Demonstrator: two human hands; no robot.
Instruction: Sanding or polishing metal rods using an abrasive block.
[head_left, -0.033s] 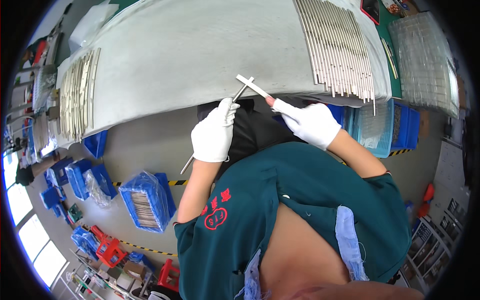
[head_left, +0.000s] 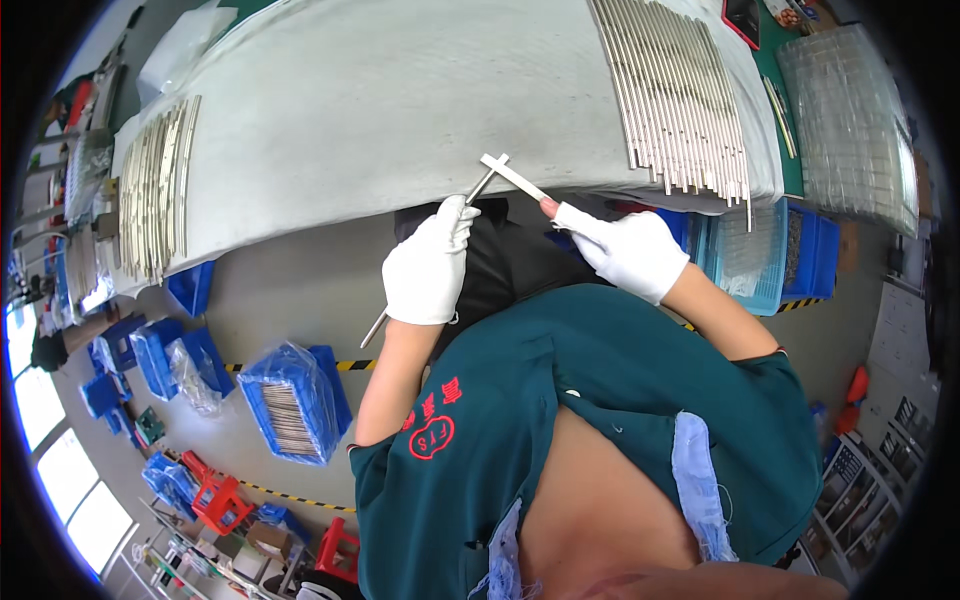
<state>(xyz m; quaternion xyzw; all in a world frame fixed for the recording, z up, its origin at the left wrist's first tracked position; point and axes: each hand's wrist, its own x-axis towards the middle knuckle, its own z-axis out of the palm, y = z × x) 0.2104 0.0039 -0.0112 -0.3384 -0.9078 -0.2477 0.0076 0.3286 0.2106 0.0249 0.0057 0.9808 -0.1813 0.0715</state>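
Note:
My left hand, in a white glove, is closed around a thin metal rod. The rod slants, its far end pointing up and right over the front edge of the table; its lower end shows below my wrist. Between the fingers of my gloved right hand is a narrow, flat white stick. A bare fingertip of that hand presses on the stick's near end. Near its far end the stick crosses over the rod's tip, apparently touching it.
A pale cloth covers the table. Rows of metal rods lie at the right and at the left. Stacked clear plastic trays stand far right. A blue crate of rods and blue bins are beside me.
My right hand and the white stick have shifted slightly right and toward me, so the stick slides along the rod's tip. My left hand and the rod stay in place.

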